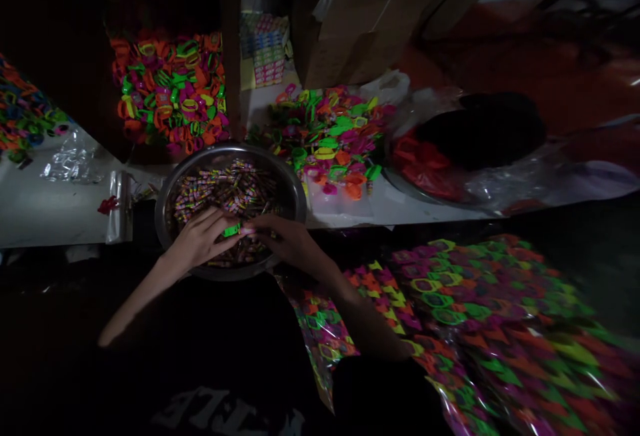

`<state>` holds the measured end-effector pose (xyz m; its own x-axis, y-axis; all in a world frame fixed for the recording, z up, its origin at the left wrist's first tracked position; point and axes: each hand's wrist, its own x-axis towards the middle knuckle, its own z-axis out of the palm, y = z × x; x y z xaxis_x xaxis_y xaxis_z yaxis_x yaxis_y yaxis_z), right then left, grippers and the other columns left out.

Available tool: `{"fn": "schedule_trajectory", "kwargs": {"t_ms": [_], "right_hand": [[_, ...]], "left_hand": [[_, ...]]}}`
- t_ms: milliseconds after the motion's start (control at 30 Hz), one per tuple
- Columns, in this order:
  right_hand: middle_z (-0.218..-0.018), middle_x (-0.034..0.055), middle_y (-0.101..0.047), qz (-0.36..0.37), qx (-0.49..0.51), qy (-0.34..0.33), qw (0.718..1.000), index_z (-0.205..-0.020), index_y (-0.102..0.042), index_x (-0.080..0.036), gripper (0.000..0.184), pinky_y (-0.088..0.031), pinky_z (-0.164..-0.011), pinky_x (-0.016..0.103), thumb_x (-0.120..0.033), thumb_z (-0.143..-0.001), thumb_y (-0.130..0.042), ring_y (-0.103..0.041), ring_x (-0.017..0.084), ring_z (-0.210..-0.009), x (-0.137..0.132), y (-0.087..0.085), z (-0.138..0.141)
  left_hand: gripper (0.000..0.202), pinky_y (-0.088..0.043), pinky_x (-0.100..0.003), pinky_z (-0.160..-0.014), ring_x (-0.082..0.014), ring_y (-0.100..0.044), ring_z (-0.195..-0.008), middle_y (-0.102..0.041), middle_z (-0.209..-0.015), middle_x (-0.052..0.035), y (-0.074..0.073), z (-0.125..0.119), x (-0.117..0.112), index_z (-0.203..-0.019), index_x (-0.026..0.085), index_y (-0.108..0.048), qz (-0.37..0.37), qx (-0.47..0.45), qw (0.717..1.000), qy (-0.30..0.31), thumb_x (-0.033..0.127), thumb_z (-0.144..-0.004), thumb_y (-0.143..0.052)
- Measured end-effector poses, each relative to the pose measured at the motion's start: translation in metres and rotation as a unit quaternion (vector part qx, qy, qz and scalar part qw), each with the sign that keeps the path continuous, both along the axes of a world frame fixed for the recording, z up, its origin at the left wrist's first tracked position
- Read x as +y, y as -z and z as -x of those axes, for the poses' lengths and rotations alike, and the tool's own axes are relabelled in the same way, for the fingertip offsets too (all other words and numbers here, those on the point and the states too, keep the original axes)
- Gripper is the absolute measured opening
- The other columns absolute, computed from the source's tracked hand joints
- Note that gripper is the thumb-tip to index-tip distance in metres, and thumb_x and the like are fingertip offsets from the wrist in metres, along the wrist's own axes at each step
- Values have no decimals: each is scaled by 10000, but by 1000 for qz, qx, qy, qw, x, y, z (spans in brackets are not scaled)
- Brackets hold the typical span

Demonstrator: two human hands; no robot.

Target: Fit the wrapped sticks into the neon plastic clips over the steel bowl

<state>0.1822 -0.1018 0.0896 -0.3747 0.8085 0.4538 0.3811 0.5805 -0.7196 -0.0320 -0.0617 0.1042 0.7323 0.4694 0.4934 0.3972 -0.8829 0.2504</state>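
Both bare forearms are angling in from below and meeting in the middle. The left hand [200,241] is lying palm down with fingers curling in, and the right hand [289,239] is pinching toward it, fingertips pretty much touching.

The green piece [231,230] is half hidden between the left hand [197,244] and right hand [289,241]. The small striped pieces [235,189] in the metal bowl [164,201] cannot be identified.

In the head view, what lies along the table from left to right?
Heap of coloured rings at the left edge → clear plastic bags → small red piece → metal bowl, where left hand and right hand pinch a green piece → neon plastic heap → dark bundle under clear plastic.
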Motion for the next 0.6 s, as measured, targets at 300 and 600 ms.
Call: {"fn": "schedule_trajectory", "kwargs": {"t_ms": [300,600], "right_hand": [[-978,36,-705,44,4,11,999,-1025,-637,-228,189,-533,-833,291,-294,-896,-515,-663,163,-936,0,5,8],[-952,31,-714,236,-45,-76,968,-980,-677,-218,257,-531,-809,317,-401,-862,-541,-668,184,-886,22,-9,-36]], "left_hand": [[43,-478,-271,-658,-120,-567,-713,-601,-778,11,9,-3,-2,-826,197,-523,41,-65,997,7,210,-836,-562],[335,-498,-397,-854,-219,-573,-1028,-626,-1064,-84,-21,-10,3,-1101,183,-537,113,8,994,1,386,-840,-585]]}}
